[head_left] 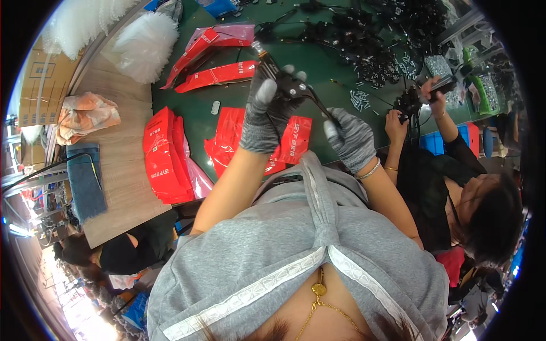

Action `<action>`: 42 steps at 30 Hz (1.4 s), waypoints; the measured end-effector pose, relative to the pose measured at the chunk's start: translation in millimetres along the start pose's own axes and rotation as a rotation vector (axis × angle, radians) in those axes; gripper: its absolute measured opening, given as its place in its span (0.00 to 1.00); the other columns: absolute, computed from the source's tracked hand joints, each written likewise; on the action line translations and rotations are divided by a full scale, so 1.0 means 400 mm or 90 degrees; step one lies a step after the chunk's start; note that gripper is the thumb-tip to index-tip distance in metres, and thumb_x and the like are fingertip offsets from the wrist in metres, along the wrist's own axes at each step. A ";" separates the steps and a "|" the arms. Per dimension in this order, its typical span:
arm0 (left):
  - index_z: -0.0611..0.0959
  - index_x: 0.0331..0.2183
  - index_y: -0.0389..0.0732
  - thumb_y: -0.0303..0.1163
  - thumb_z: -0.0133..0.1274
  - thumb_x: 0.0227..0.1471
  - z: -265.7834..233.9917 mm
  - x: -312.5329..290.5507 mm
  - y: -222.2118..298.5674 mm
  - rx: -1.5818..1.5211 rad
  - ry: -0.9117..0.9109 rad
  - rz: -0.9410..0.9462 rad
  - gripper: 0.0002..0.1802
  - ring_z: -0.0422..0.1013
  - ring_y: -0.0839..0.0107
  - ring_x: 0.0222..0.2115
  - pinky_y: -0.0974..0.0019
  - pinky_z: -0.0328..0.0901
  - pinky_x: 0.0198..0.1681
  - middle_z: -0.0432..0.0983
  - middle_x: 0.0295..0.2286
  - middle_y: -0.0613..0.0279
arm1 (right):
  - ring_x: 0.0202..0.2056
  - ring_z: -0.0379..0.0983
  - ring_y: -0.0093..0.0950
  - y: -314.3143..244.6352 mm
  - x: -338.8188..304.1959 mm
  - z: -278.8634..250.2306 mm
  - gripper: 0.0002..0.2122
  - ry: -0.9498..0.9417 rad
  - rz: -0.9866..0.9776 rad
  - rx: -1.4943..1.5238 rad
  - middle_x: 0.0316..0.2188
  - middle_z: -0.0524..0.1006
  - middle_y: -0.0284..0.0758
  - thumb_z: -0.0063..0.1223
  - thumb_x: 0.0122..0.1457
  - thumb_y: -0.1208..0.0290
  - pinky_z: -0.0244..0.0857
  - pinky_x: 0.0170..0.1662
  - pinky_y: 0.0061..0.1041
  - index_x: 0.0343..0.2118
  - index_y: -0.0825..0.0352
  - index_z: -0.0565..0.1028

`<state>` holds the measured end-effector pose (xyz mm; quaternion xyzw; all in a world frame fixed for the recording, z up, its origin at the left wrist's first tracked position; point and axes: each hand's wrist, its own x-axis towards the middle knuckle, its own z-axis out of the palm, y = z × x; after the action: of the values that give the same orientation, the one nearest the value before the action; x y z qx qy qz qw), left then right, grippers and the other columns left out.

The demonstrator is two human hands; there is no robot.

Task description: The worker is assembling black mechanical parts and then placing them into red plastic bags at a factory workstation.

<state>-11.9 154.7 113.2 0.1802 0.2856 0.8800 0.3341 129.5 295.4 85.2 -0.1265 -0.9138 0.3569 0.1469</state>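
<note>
My left hand (260, 122), in a striped grey knit glove, holds a black lever-like part (293, 90) above the green table. Two round silver screw heads show on its face, and a thin piece with metal fittings sticks out toward the far side. From the part a slim black arm or cable (317, 102) runs to my right hand (351, 141), gloved the same way, whose fingers are closed around its end. Red printed plastic bags (230, 128) lie under and beside my left forearm. The part's exact kind cannot be made out.
More red bags lie at the far left (219, 75) and near left (165, 153). Black parts and cables (369, 42) heap at the far right beside loose silver screws (358, 100). On the right, a co-worker's bare hands (396, 126) handle black parts. A wooden board (128, 148) adjoins the left.
</note>
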 end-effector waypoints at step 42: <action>0.79 0.42 0.36 0.38 0.65 0.45 -0.465 -0.199 -0.331 0.919 0.058 -0.350 0.23 0.74 0.66 0.32 0.64 0.70 0.39 0.77 0.34 0.57 | 0.31 0.72 0.19 0.241 -0.256 -0.070 0.12 -0.140 0.540 0.446 0.29 0.79 0.32 0.52 0.61 0.64 0.68 0.37 0.20 0.33 0.69 0.79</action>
<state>14.5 109.8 -122.7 0.2397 0.8364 0.3677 0.3282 246.5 346.9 20.2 -0.3886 -0.6195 0.6782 -0.0720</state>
